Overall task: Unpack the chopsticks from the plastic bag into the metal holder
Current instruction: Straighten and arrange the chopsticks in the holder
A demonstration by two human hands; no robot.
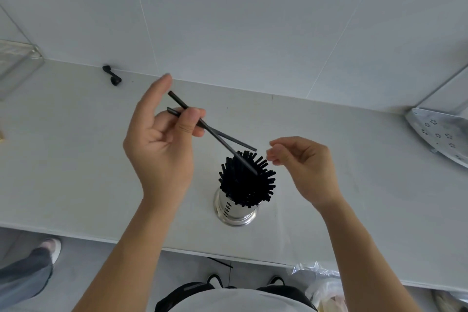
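A shiny metal holder [236, 211] stands upright on the white counter [76, 159], packed with several black chopsticks [247, 180] that fan out at its top. My left hand [162, 139] grips two black chopsticks [222, 137] between thumb and fingers, crossed, their lower tips slanting down over the bundle in the holder. To the right of the holder, my right hand [301, 167] hovers with fingers loosely curled and nothing in it. A crumpled clear plastic bag [321, 284] shows below the counter's near edge at the lower right.
A small black object [112, 75] lies by the tiled wall at the back. A perforated metal piece [440, 134] rests at the right, and a clear container [17, 58] at the left. Another person's leg and shoe [33, 266] stand on the floor at the lower left.
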